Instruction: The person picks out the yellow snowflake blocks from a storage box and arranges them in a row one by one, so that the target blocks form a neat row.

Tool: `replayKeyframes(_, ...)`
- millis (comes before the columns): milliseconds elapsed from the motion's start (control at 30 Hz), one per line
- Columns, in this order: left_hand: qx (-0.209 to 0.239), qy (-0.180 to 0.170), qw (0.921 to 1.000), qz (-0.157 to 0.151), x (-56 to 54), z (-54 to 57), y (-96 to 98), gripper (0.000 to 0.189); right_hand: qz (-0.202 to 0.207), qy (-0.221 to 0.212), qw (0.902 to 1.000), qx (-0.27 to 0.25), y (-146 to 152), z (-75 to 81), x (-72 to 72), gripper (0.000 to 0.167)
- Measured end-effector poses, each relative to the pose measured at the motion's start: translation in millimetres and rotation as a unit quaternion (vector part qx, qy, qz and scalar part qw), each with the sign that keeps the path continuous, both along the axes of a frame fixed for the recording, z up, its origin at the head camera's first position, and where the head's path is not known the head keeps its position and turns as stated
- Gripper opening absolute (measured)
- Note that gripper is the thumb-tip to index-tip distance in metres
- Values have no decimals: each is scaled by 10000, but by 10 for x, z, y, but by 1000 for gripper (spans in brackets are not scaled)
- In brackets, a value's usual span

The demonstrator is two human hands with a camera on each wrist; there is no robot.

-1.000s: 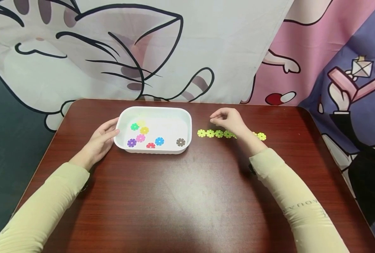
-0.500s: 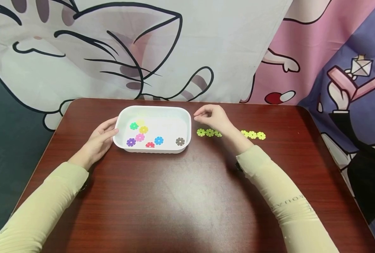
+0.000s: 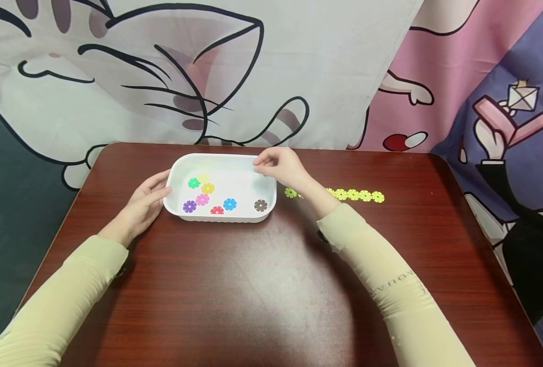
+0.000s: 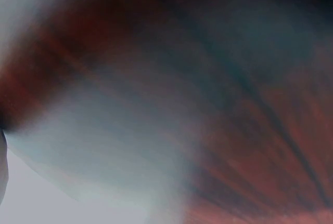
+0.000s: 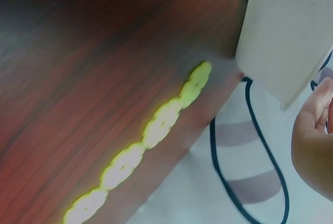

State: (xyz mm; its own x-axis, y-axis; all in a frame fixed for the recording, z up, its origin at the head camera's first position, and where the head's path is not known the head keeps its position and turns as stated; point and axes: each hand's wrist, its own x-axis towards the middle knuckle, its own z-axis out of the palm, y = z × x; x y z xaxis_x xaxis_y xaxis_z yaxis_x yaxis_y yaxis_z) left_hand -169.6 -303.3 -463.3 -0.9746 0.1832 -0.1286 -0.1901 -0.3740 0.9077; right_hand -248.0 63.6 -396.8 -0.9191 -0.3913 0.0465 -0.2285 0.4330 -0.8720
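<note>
A white plastic tray [image 3: 227, 216] stands at the back of the table, seen whole in the head view. My left hand [image 3: 140, 206] grips its left end, thumb at the rim. Inside the tray lie loose flower-shaped discs, among them a purple disc [image 3: 189, 206], a blue disc [image 3: 229, 204] and a brown disc [image 3: 260, 205]. My right hand [image 3: 282, 165] hovers over the tray's back right corner, fingers loosely bent, nothing visible in them. Right of the tray runs a row of yellow-green flower discs [image 3: 353, 194], partly covered by my right wrist.
The dark red-brown wooden table [image 3: 235, 285] reaches toward me in front of the tray. A printed cat curtain [image 3: 345, 66] hangs right behind its back edge. The left wrist view is blurred and dark.
My right hand has moved left from above the yellow-green row to the tray's back right corner. My left hand and the tray have stayed put.
</note>
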Motion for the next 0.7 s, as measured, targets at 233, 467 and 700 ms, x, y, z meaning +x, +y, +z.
replayKeyframes(233, 36, -12, 10000, -10, -3, -20, -8, 37, 125, 11, 9999, 116, -278, -31, -45, 11)
replayKeyframes(467, 4, -26, 10000, 18, -1, -20, -9, 37, 308, -95, 9991, 268, -583, -93, -44, 11)
replayKeyframes(700, -101, -28, 9999, 22, 0, -14, -10, 36, 432, -152, 9983, 365, -854, -208, -25, 10)
